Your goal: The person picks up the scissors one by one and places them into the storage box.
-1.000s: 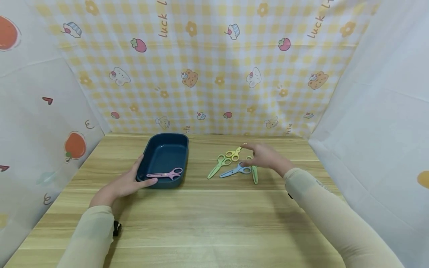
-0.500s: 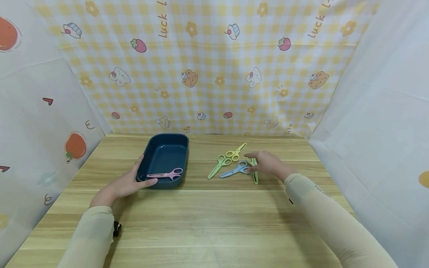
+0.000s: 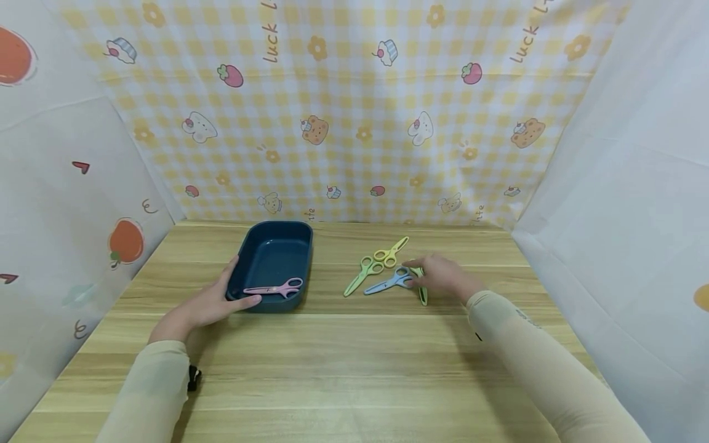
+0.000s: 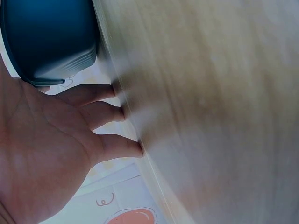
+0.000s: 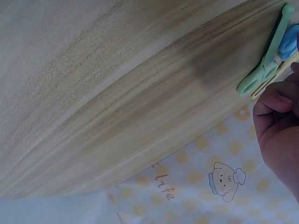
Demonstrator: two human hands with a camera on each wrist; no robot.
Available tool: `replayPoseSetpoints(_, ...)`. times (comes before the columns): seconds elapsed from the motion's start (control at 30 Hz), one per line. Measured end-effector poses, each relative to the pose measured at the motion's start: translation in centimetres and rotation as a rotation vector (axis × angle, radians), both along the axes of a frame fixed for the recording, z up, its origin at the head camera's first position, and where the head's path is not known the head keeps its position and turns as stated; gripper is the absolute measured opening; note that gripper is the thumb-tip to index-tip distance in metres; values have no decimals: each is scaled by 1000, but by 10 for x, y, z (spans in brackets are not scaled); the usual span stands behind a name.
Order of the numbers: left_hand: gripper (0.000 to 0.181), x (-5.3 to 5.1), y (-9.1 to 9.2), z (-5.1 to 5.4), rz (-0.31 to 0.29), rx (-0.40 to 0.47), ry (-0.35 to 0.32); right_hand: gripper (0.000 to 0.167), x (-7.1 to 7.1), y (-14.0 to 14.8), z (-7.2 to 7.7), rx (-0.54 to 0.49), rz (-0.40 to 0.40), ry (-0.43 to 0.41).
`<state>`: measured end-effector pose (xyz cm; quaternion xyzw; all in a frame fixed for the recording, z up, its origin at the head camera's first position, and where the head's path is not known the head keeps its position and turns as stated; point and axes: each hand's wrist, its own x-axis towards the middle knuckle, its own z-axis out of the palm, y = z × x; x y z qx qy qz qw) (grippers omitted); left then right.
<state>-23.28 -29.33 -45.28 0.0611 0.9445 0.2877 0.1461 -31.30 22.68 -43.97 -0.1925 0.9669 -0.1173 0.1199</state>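
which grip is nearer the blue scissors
Right. The right grip is at the handle end of the blue scissors; the left grip is off to their left, at the dark blue container.

Small booth-like tabletop work corner, walled by cloth; wider room type cannot be told. Yellow-and-white checked cloth backdrop (image 3: 362, 92) behind, printed with bears, strawberries, cupcakes, "luck" lettering. White fruit-printed cloth panel (image 3: 50, 227) at left, creased, mostly white cloth panel (image 3: 631, 166) at right. Pale wood-grain tabletop (image 3: 354, 375) between.

Pink scissors (image 3: 275, 288) lie across a navy tray (image 3: 277, 258); right of it cluster blue scissors (image 3: 386, 283), yellow scissors (image 3: 394, 249) and two green pairs (image 3: 360, 277) (image 3: 423, 295).
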Motion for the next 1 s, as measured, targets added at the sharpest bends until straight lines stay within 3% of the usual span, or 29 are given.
replayPoseSetpoints(0.43, 125, 1, -1, 0, -1, -6, -18, 59, -1, 0, -7, -6, 28, -64)
replayPoseSetpoints(0.73, 124, 2, 0, 0, -3, -13, -21, 50, 3, -6, -6, 28, 101, -23)
replayPoseSetpoints(1.0, 125, 2, 0, 0, -1, -17, -14, 50, 14, -13, -2, 74, 99, 20)
